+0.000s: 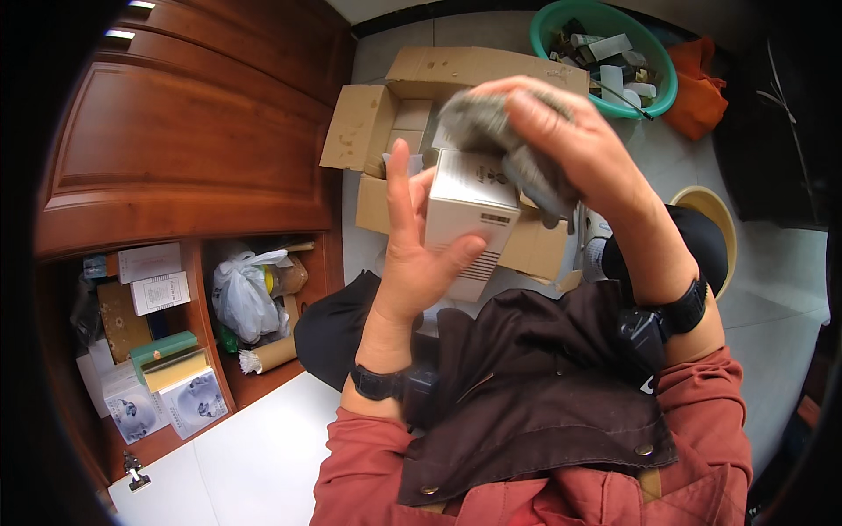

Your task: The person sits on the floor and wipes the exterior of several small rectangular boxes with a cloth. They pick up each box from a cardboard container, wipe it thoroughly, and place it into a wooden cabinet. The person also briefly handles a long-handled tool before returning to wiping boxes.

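My left hand [414, 246] holds a white cardboard product box [470, 214], printed with dark stripes and a small emblem, thumb on its near side and fingers behind it. Over the box's far upper edge, my right hand [556, 135] grips a crumpled grey-green cloth [510, 141], which is partly blurred. Beneath both hands an opened brown cardboard carton [358, 128] stands on the floor with its flaps spread; pale boxes [413, 115] show inside it, and the hands hide the rest of its contents.
A green plastic basin [668, 79] of bottles and small boxes stands at the upper right, beside orange cloth [700, 92]. A beige tub [723, 230] is by my right knee. At left, an open wooden cabinet [204, 315] holds boxes and a tied plastic bag [243, 296]; its white door [263, 454] extends below.
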Motion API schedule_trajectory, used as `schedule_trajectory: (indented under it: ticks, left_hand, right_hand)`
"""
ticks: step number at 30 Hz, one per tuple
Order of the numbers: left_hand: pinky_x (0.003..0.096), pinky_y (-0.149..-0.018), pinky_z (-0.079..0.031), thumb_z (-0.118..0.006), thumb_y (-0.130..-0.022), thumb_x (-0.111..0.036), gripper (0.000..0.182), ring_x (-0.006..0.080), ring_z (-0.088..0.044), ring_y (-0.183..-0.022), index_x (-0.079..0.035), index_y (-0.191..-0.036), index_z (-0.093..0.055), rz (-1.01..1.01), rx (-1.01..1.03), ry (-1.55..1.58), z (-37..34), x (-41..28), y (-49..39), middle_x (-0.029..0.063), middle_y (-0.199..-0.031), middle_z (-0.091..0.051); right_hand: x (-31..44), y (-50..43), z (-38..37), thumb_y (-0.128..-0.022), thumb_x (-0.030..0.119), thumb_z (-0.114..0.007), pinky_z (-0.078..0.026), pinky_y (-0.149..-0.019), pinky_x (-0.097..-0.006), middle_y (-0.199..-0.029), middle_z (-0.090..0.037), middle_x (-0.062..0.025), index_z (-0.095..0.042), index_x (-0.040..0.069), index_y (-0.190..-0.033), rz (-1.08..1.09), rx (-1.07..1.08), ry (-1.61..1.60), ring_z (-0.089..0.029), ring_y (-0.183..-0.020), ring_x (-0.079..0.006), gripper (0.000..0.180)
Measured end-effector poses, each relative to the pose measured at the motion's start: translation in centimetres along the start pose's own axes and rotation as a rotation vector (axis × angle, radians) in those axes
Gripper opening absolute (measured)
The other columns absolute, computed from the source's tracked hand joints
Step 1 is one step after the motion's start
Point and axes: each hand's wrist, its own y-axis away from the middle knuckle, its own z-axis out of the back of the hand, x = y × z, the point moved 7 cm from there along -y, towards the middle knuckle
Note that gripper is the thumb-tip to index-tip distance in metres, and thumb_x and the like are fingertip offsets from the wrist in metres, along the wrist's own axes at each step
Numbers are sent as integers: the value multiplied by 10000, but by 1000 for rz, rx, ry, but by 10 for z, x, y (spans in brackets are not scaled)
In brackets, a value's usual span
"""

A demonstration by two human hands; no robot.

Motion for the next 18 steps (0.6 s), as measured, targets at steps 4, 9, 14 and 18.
schedule_trajectory:
  ticks: [4, 9, 14, 18]
  left_hand:
    - [370, -929, -437, -808, -737, -246, 1155, 285, -528, -1096, -129, -1504, 48, -195, 135, -536, -6, -1, 5, 180, -1246, -487]
    - [433, -883, -476, -858, -659, -218, 1109, 395, -539, -1080, -118, -1491, -130, -371, 194, -689, -18, 5, 13, 255, -1255, -475]
    - [410, -888, -476, -799, -746, -283, 1003, 337, -540, -1095, -118, -1490, -148, -324, 113, -563, -21, -6, 10, 220, -1254, -488]
    - [342, -884, -503, -499, -979, -346, 644, 230, -573, -1073, -78, -1471, -182, 337, -241, 347, -1, 30, 9, 119, -1255, -518]
  right_hand:
    - [-19, 11, -29, -955, 396, -505, -474, -863, -412, -1047, -630, -201, -504, 27, -1240, 89, 213, 594, -593, -1022, -372, 466]
    - [-52, 4, -2, -952, 446, -474, -498, -754, -457, -878, -651, -257, -553, -22, -1087, -155, -22, 672, -637, -872, -414, 493]
    - [-77, -2, 14, -963, 413, -497, -497, -673, -338, -825, -653, -120, -618, -18, -971, -384, -164, 179, -608, -747, -195, 448]
    - [-79, 3, 21, -967, 421, -503, -520, -683, -275, -865, -648, -64, -600, 11, -1031, -360, -353, -292, -606, -741, -114, 426]
